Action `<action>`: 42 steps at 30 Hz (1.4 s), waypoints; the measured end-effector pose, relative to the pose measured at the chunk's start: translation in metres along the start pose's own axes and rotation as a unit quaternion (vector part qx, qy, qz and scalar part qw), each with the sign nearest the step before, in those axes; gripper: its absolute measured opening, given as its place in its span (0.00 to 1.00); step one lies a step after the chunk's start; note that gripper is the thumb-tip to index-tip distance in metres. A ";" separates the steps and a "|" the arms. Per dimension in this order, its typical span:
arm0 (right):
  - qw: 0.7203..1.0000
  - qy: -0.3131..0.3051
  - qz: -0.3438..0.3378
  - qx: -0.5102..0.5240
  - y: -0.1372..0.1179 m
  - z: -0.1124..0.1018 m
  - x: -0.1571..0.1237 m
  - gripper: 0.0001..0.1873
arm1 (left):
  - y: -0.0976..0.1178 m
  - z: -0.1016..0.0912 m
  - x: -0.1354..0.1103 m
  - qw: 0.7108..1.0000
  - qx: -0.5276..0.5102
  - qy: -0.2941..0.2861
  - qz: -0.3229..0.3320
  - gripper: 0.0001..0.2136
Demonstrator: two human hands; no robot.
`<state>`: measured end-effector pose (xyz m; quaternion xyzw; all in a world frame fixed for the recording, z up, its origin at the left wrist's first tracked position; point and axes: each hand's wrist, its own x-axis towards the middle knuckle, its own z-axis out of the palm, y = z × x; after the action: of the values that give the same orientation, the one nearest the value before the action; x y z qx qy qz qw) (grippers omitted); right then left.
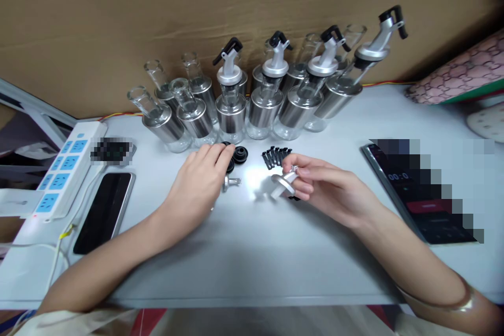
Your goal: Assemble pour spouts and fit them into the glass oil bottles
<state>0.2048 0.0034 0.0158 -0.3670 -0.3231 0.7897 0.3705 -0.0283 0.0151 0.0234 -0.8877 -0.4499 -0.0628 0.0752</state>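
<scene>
My right hand (323, 186) is closed on a silver pourer cap (284, 185), held just above the white table (252, 252). My left hand (200, 181) lies over a small pile of black rubber rings (240, 155), its fingertips pinched on one of them. A small silver spout piece (230, 182) lies on the table by my left thumb. A short row of black lever caps (277, 156) sits just beyond my right fingers. Behind them stand several glass and steel bottles (230, 113), three on the left without tops (157, 115), the others fitted with silver pourers (275, 60).
A white power strip (65, 168) and a black phone (103, 210) lie at the left. A tablet showing a timer (417, 194) lies at the right. A cardboard sheet (236, 10) backs the table. A patterned cushion (460, 73) sits at the far right.
</scene>
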 end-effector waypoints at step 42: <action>0.972 0.133 -0.120 -0.156 0.007 -0.004 -0.001 0.02 | 0.046 0.035 -0.007 0.485 -0.836 -0.099 -0.236 0.14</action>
<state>0.2062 0.0000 0.0091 -0.4805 -0.4313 0.6239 0.4402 0.0063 -0.0107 -0.0161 -0.3931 -0.3828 -0.3368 -0.7652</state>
